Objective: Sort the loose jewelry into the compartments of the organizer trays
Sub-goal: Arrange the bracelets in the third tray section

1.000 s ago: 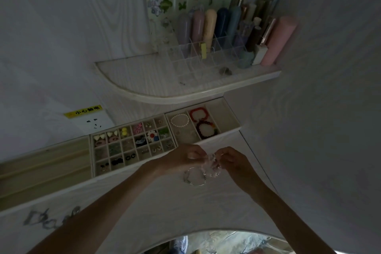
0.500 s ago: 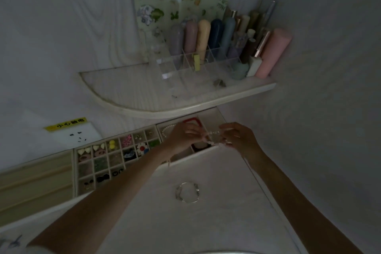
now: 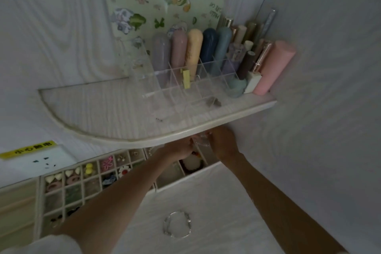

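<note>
A silver bracelet [image 3: 177, 225] lies loose on the white surface [image 3: 206, 202], near its front edge and between the two forearms. Along the surface's back edge stand the trays: at the left a grid tray [image 3: 82, 183] with small pieces in many of its cells, and to its right a long-slot tray [image 3: 185, 173] holding a dark beaded bracelet [image 3: 192, 166]. Both hands reach over the far end of the long-slot tray, just under the shelf [image 3: 127, 117]. The left hand [image 3: 178, 149] and right hand [image 3: 221, 143] each pinch a clear beaded bracelet [image 3: 201, 140] between them, fingers curled on it; the shelf edge hides part of it, so which slot it hangs over cannot be told. On the shelf, toward its right end, sits a clear divider [image 3: 185, 84] with pastel tubes [image 3: 193, 51] standing in its back cells.
</note>
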Tool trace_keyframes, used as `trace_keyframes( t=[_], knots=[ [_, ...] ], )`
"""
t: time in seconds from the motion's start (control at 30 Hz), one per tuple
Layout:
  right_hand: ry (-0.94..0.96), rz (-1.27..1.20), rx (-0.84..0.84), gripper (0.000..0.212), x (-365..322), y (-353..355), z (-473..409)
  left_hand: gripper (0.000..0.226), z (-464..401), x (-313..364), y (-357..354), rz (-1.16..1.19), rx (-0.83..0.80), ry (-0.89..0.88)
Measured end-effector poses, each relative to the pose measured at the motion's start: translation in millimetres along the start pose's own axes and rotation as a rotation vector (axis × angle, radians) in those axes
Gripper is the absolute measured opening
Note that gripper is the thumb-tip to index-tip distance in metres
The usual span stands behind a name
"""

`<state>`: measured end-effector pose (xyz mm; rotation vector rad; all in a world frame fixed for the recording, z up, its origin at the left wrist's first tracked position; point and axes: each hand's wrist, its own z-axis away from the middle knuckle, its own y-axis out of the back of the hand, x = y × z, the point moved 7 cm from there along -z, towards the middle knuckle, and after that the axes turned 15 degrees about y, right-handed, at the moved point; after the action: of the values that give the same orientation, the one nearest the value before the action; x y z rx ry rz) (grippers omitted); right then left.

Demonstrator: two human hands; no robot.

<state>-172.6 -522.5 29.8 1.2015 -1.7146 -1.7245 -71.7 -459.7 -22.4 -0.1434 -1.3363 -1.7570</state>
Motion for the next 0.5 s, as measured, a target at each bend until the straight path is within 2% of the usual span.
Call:
trace_keyframes(
  t=[0.13, 0.23, 0.3, 0.4, 0.5],
  knots=[
    [0.02, 0.053, -0.063, 0.011, -6, -5, -4, 0.036, -9, -3, -3, -0.117, 0.025, -0.051],
    [0.055, 0.114, 0.006, 0.009, -7, 2, 0, 0.044, -12, -2, -11, -0.219, -0.01, -0.106],
    [0.049, 0.137, 0.032, 0.018, -5, 2, 8, 0.052, -4, 5, -10, -0.264, 0.044, -0.178],
    [0.091, 0.081, -0.032, 0.034, -7, -17, 24, 0.039, 6, 8, -8, -0.35, 0.169, -0.272],
    [0.241, 0.122, -0.137, 0.047, -16, -40, 31, 0.033, 5, 6, -18, -0.534, 0.169, -0.297]
  ],
)
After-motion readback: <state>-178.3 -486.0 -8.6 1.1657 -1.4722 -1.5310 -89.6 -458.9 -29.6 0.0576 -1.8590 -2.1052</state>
